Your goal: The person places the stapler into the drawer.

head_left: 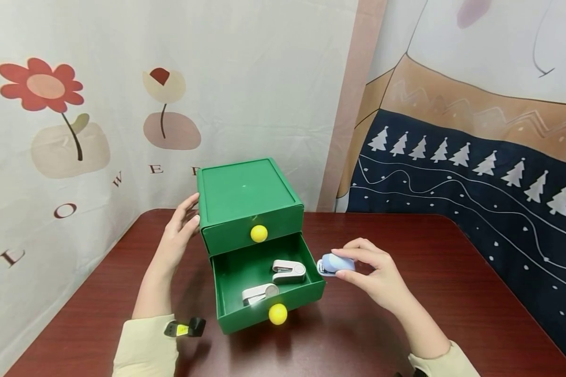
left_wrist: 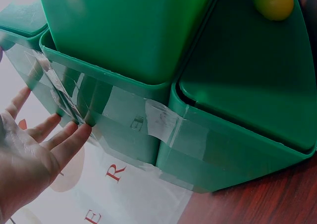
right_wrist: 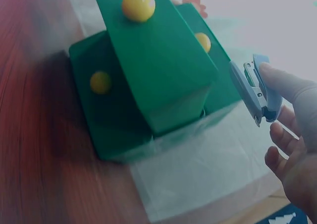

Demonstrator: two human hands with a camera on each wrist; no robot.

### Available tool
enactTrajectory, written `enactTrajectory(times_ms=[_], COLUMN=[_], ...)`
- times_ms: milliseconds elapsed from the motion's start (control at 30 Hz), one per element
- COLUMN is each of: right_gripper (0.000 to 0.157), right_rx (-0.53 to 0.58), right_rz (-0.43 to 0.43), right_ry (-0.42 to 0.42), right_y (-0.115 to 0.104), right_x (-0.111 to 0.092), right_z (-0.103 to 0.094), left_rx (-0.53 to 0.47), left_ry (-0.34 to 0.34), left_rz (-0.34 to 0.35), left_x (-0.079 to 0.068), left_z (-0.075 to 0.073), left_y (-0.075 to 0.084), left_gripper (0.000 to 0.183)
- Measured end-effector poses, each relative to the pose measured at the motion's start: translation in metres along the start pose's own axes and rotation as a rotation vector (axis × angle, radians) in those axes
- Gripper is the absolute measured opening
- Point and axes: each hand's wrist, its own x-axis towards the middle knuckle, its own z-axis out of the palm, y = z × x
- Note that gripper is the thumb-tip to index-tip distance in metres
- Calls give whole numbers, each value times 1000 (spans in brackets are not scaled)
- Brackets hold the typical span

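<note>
A green drawer cabinet (head_left: 245,191) with round yellow knobs stands on the table, one drawer (head_left: 231,275) pulled out. Two pale staplers lie inside that drawer: one stapler (head_left: 289,272) toward the right wall, another stapler (head_left: 260,293) near the front. My right hand (head_left: 374,267) pinches a small light-blue stapler (right_wrist: 255,90) between thumb and fingers, just right of the drawer's side wall. On the cabinet's left side, my left hand (head_left: 181,225) touches the wall with extended fingers (left_wrist: 72,142), next to clear tape (left_wrist: 161,120).
The dark red wooden table (head_left: 429,272) extends on both sides of the cabinet. Behind it hangs a pale curtain (head_left: 264,78) with printed flowers and letters. A dark blue tree-patterned cloth (head_left: 453,173) hangs at the right. A black strap (head_left: 186,328) sits at the left wrist.
</note>
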Motion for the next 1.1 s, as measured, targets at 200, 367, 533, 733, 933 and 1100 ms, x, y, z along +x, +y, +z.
enactTrajectory(times_ms=[200, 367, 533, 733, 933, 1100], right_gripper=[36, 35, 32, 32, 32, 28], right_rx=[34, 28, 4, -19, -20, -16], right_rz=[-9, -24, 26, 110, 211, 301], right_ry=[-24, -51, -112, -179, -244, -304], right_y=[-7, -18, -35, -16, -3, -3], right_x=[11, 21, 32, 31, 34, 38], right_z=[18, 33, 42, 48, 48, 47], left_rx=[-2, -3, -6, -7, -6, -3], left_ry=[1, 0, -3, -4, -3, -5], left_rz=[10, 12, 12, 14, 11, 8], left_x=[0, 0, 1, 1, 1, 1], left_z=[1, 1, 1, 1, 0, 0], left_y=[0, 0, 0, 0, -1, 0], left_gripper=[51, 51, 50, 50, 51, 51])
